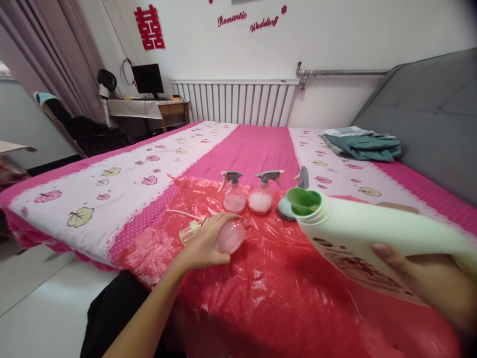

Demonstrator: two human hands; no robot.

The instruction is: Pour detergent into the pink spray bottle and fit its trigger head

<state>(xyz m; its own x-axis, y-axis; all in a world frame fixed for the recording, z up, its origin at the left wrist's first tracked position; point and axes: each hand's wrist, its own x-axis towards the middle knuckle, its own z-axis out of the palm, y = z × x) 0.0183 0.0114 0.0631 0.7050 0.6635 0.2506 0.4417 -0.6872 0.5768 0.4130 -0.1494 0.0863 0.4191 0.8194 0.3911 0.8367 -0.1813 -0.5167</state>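
My left hand (214, 241) is wrapped round a clear pink round bottle (233, 236), which leans with its uncapped neck pointing right. In my right hand (428, 278) is a big pale green jug (365, 223), tipped on its side. The jug's open mouth, green inside, faces left towards the bottle, with a gap between them. Behind stand two round spray bottles, a pink spray bottle (234, 200) and a white-filled spray bottle (260, 200). A third spray bottle (286, 209) is partly hidden by the jug. Beside my left hand lie a thin pale tube (184, 214) and a peach-coloured container (189, 232).
Red plastic sheeting (268, 283) covers the near edge of the bed (261, 144). Folded clothes (365, 144) lie at the right near a grey headboard (428, 104). A radiator (238, 102) runs along the wall. At the far left are a desk (137, 108) and a monitor (148, 78).
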